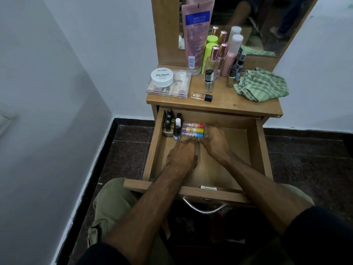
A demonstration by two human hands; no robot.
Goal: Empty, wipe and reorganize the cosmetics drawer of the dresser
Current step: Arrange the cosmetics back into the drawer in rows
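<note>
White-walled corner, dresser top upper centre holds bottles and cloth. Drawer centre: refilling underway, polishes and three tubes placed. Left hand, right hand beside tubes; grip blurred, cannot tell.

A pale wall is filling the left of the scene, a dark speckled floor is spreading below it, and olive trousers are showing nearest.
</note>
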